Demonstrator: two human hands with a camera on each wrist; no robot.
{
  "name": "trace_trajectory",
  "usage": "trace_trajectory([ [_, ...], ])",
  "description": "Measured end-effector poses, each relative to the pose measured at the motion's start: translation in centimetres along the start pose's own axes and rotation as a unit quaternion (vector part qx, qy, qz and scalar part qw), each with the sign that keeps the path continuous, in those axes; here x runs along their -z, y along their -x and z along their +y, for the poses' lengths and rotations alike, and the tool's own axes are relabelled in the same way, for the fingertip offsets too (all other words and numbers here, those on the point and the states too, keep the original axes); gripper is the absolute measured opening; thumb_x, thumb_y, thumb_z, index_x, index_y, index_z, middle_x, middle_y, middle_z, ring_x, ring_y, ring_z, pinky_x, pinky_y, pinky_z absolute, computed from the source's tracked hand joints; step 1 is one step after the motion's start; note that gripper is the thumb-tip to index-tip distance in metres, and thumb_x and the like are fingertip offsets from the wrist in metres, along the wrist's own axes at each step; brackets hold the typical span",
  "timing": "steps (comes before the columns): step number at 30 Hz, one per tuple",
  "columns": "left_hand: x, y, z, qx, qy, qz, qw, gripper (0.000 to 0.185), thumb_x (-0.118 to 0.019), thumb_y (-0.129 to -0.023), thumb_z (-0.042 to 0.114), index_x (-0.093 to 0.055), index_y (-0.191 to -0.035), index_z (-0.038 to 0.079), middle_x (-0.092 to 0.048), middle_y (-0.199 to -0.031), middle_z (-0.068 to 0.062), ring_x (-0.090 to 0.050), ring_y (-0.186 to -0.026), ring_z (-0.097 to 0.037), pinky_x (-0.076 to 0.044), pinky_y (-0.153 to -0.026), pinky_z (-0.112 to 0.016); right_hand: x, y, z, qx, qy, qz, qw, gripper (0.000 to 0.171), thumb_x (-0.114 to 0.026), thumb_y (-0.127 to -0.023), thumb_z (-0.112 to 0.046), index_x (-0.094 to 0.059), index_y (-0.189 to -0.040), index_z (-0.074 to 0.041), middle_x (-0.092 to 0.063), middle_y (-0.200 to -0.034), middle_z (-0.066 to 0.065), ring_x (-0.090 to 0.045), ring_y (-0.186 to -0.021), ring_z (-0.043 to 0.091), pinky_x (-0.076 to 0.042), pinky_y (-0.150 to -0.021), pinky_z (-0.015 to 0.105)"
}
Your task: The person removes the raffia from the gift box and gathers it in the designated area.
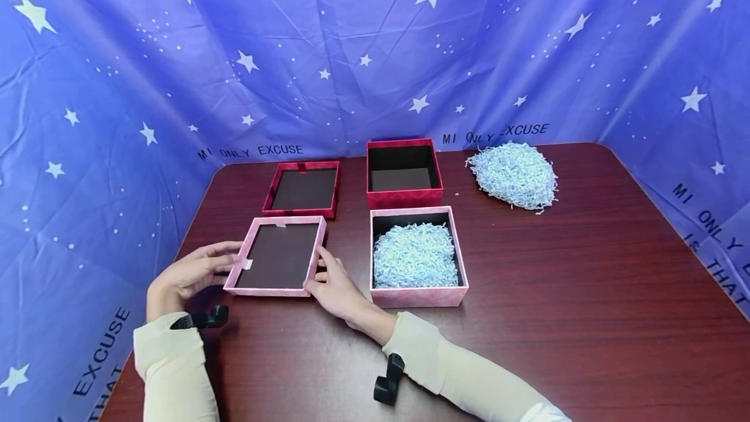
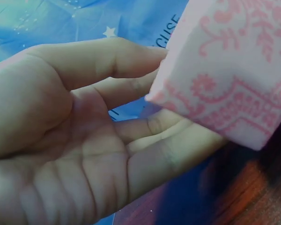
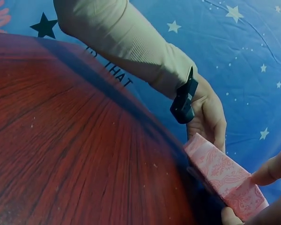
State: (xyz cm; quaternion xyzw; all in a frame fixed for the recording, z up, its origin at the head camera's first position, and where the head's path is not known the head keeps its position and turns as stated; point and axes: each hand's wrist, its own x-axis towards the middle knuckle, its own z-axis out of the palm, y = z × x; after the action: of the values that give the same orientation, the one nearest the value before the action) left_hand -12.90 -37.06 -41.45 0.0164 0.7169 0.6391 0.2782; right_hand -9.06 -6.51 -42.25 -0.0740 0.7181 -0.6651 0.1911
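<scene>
From the head view, I had both hands on the pink lid point(image 1: 280, 255), which lay inside-up just left of the pink box point(image 1: 418, 295) filled with pale blue paper shreds point(image 1: 415, 254). My left hand point(image 1: 186, 275) touched the lid's left edge with loosely extended fingers; my right hand point(image 1: 334, 286) pinched its near right corner. Behind the pink box stood the red box point(image 1: 403, 198), the red lid point(image 1: 303, 188) to its left, a loose shred pile point(image 1: 513, 174) to its right.

At my left wrist, my fingers point(image 2: 131, 61) lay nearly straight against the lid's corner point(image 2: 225, 89).

At my right wrist, a fingertip point(image 3: 271, 171) and thumb pinched the lid's wall point(image 3: 222, 176) over the wooden table point(image 3: 70, 140), left hand point(image 3: 208, 115) at its far end.
</scene>
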Motion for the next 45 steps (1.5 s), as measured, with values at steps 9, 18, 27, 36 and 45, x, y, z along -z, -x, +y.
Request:
trace_trajectory([
  [9, -0.3, -0.4, 0.1, 0.019, -0.040, 0.016, 0.9989, 0.047, -0.049, -0.099, 0.011, -0.034, -0.140, -0.007, -0.068, -0.109, 0.003, -0.065, -0.099, -0.012, -0.056, -0.085, -0.037, 0.0, -0.2, 0.8, -0.004, 0.017, 0.016, 1.000, 0.074, -0.061, -0.081, -0.002, -0.030, -0.148, -0.006, -0.041, -0.133, 0.014, -0.057, -0.108, 0.022, -0.049, -0.083, 0.025],
  [18, -0.6, -0.5, 0.6, 0.043, -0.073, 0.026, 0.9961, 0.054, -0.052, -0.097, 0.011, -0.030, -0.142, -0.008, -0.067, -0.109, 0.000, -0.065, -0.098, -0.015, -0.055, -0.087, -0.038, 0.2, -0.4, 1.1, 0.006, 0.046, 0.020, 0.999, 0.075, -0.060, -0.078, -0.001, -0.031, -0.147, -0.003, -0.040, -0.130, 0.015, -0.056, -0.106, 0.022, -0.049, -0.085, 0.025],
  [27, -0.8, -0.4, 0.9, 0.036, -0.088, 0.026, 0.9951, 0.055, -0.054, -0.096, 0.012, -0.031, -0.142, -0.009, -0.065, -0.112, -0.007, -0.064, -0.099, -0.013, -0.051, -0.093, -0.049, 0.4, -0.3, 1.1, -0.009, 0.047, 0.006, 0.999, 0.078, -0.062, -0.078, -0.003, -0.028, -0.148, -0.002, -0.040, -0.128, 0.017, -0.059, -0.099, 0.020, -0.049, -0.086, 0.026],
  [36, -0.6, -0.6, 1.7, 0.036, -0.115, 0.065, 0.9907, 0.055, -0.050, -0.100, 0.024, -0.031, -0.137, -0.013, -0.065, -0.101, 0.003, -0.065, -0.091, -0.008, -0.056, -0.085, -0.031, 1.0, 0.6, -0.4, 0.056, 0.185, 0.002, 0.981, 0.078, -0.063, -0.084, -0.017, -0.023, -0.151, -0.010, -0.032, -0.146, 0.013, -0.036, -0.135, 0.026, -0.034, -0.111, 0.046],
  [45, -2.7, -0.6, 5.7, 0.005, -0.180, 0.186, 0.9659, 0.057, -0.046, -0.101, 0.028, -0.033, -0.137, -0.015, -0.061, -0.091, 0.005, -0.060, -0.079, 0.003, -0.057, -0.077, -0.021, 1.4, 2.2, -3.4, 0.139, 0.189, -0.030, 0.972, 0.070, -0.061, -0.088, -0.016, -0.028, -0.149, -0.018, -0.034, -0.145, 0.009, -0.047, -0.126, 0.022, -0.044, -0.102, 0.033],
])
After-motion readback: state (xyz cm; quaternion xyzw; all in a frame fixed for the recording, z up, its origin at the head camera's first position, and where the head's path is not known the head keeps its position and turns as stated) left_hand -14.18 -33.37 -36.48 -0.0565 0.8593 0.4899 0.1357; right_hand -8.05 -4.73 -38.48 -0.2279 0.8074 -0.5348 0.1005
